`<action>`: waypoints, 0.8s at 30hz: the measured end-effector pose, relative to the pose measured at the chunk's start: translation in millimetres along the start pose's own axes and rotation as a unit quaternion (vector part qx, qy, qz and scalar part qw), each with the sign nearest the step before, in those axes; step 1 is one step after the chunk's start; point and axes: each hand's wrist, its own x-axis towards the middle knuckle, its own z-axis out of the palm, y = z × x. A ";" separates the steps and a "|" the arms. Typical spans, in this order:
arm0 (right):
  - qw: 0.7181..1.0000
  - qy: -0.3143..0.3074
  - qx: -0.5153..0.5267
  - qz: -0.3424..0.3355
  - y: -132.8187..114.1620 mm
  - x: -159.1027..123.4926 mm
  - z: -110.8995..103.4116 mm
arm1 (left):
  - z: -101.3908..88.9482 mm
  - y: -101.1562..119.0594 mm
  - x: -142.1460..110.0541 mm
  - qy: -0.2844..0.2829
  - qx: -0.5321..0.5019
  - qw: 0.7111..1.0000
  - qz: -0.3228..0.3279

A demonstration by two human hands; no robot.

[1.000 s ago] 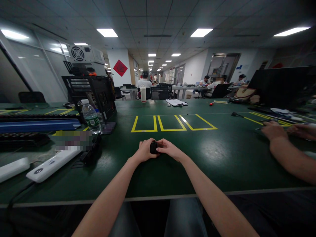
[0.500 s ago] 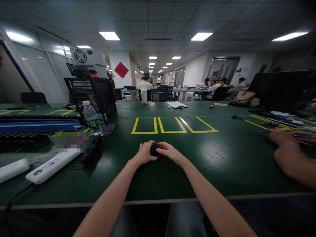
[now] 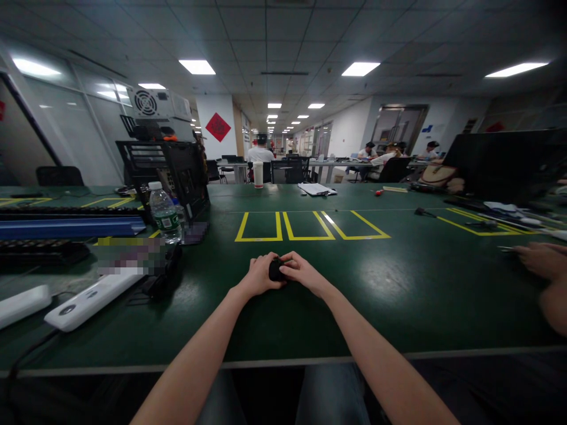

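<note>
A small rounded black object (image 3: 275, 270) sits between my two hands, low over the green table (image 3: 310, 319); its kind does not show. My left hand (image 3: 260, 274) is wrapped round its left side, with the fingers over the far edge. From the right, my right hand (image 3: 302, 273) closes on it with thumb and fingertips. Much of the object is hidden by the fingers. Just beyond the hands, yellow tape outlines (image 3: 309, 238) mark the tabletop.
To the left stand a water bottle (image 3: 165, 213), a black computer case (image 3: 166, 162) and a white power strip (image 3: 93, 300). Farther back are a white cup (image 3: 258, 175) and a clipboard (image 3: 317, 189). At the right edge another person's hand (image 3: 543, 260) holds a thin tool.
My hands stay almost where they were, still round the black object. The other person's hand at the right has drawn back toward the right edge.
</note>
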 end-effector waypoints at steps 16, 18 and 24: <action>1.000 -0.014 0.010 -0.018 -4.8 -5.5 -0.3 | 3.0 -3.0 1.1 0.005 -0.001 1.000 0.002; 1.000 -0.003 0.018 -0.003 -4.4 -3.8 0.7 | 3.0 -2.8 1.0 0.006 -0.002 1.000 0.003; 1.000 -0.005 -0.008 0.010 -5.7 -2.4 0.8 | 3.3 -2.4 0.8 0.006 0.000 1.000 -0.005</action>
